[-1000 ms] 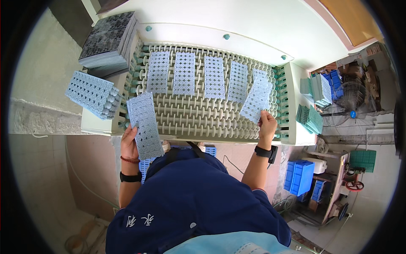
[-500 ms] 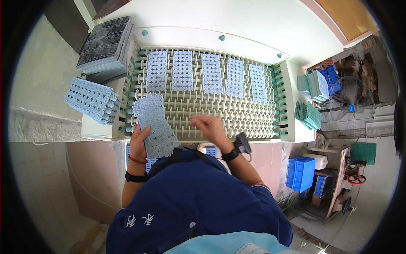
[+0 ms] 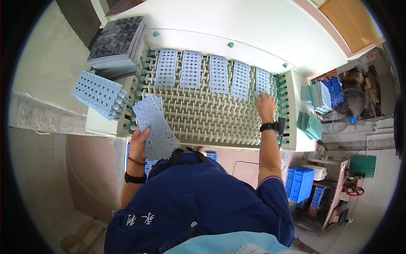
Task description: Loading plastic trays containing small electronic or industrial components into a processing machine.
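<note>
The person wears a navy blue shirt [image 3: 228,190] with short sleeves; the right sleeve [image 3: 275,190] ends in a thin red and white trim. White lettering [image 3: 148,219] is on the left chest, and a pale round button [image 3: 194,224] is at the middle. The left hand [image 3: 137,144] and the right hand [image 3: 265,108] are bare. The left wrist has a reddish-brown bracelet [image 3: 137,161] and a black band [image 3: 135,179]; the right wrist has a black strap [image 3: 267,126] with a dark, box-like device [image 3: 281,126]. A light blue cloth [image 3: 237,242] shows below.
</note>
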{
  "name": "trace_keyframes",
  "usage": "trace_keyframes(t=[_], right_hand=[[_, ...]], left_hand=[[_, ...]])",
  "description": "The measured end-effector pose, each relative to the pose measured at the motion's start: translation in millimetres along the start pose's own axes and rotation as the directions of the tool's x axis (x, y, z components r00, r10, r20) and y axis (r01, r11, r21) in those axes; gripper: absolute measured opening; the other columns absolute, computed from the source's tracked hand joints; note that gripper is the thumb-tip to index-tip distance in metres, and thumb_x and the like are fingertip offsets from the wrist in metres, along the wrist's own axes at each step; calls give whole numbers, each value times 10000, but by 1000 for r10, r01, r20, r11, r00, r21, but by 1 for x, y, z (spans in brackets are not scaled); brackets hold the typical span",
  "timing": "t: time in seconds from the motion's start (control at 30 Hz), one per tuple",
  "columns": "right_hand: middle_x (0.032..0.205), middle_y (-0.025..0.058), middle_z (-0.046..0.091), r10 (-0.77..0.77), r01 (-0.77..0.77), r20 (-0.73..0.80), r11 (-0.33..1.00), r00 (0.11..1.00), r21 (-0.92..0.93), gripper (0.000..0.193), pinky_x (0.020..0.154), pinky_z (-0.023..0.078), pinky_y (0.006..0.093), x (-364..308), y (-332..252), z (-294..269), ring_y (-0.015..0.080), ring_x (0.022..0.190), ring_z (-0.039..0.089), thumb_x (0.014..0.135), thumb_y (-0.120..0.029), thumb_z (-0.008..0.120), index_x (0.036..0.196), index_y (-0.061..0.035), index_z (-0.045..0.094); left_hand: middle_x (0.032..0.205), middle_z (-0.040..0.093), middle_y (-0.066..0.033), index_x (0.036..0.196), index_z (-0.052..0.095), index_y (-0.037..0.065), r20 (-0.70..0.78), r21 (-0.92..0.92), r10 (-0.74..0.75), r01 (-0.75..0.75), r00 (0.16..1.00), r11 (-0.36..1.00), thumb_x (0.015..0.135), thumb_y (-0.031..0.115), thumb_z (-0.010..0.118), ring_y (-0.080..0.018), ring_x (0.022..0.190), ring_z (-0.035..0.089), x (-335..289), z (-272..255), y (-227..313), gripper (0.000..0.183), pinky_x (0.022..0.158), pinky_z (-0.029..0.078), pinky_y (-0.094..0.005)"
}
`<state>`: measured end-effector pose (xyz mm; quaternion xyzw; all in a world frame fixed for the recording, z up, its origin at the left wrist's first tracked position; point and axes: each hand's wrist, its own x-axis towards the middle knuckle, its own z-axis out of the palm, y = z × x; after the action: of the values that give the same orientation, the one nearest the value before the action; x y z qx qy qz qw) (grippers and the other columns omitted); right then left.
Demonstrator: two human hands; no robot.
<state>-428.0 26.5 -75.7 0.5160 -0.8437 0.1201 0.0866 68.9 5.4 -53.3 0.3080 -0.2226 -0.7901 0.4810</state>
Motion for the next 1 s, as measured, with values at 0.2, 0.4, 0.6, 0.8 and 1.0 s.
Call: trace_keyframes(t=[0.2, 0.4, 0.6, 0.8, 1.0], right_hand=[[833, 177, 652, -174, -53, 234, 685, 957, 726, 403, 644, 498, 331, -50, -143, -33, 227, 749, 640, 787, -338, 667, 1014, -8, 622], [666, 31, 621, -683, -571, 602, 321, 413, 755, 174, 451, 430, 184, -104, -240, -51, 62, 549, 590, 826, -141, 635, 870, 27, 622], [621, 15, 583, -501, -615, 590, 137, 633, 776, 128, 441, 447, 177, -93, -215, -33, 66, 499, 548, 850, -122, 592, 828, 3, 616], [619, 43, 599, -348, -549, 562, 144, 750, 823, 164, 443, 446, 189, -91, -240, -13, 78, 492, 554, 849, -114, 582, 854, 47, 617], [703, 59, 612, -436, -589, 637, 259, 636, 765, 212, 499, 517, 218, -98, -283, -12, 115, 594, 620, 857, -142, 584, 935, 54, 613]], left_hand=[[1070, 606, -78, 1163, 504, 35, -31, 104, 22, -19, 999, 994, 858, 20, 524, -182, 935, 595, 5, 6, -5, 306, 814, 482, -315], [1056, 612, -72, 1160, 512, 31, -16, 137, -28, 29, 999, 990, 852, 21, 542, -167, 929, 594, 6, 3, -6, 310, 807, 485, -309], [1130, 573, -129, 1205, 467, -23, -74, -99, -12, 4, 997, 995, 878, 51, 485, -210, 1022, 564, -7, -18, 4, 336, 889, 452, -335], [1202, 515, -175, 1235, 378, -113, 109, -235, 7, 19, 994, 972, 880, 26, 448, -251, 1118, 513, -19, -35, 19, 388, 966, 408, -359], [1176, 541, -154, 1224, 430, -68, 32, -117, 12, -8, 999, 993, 873, 30, 482, -230, 1065, 542, -14, -33, 23, 368, 926, 431, -344]])
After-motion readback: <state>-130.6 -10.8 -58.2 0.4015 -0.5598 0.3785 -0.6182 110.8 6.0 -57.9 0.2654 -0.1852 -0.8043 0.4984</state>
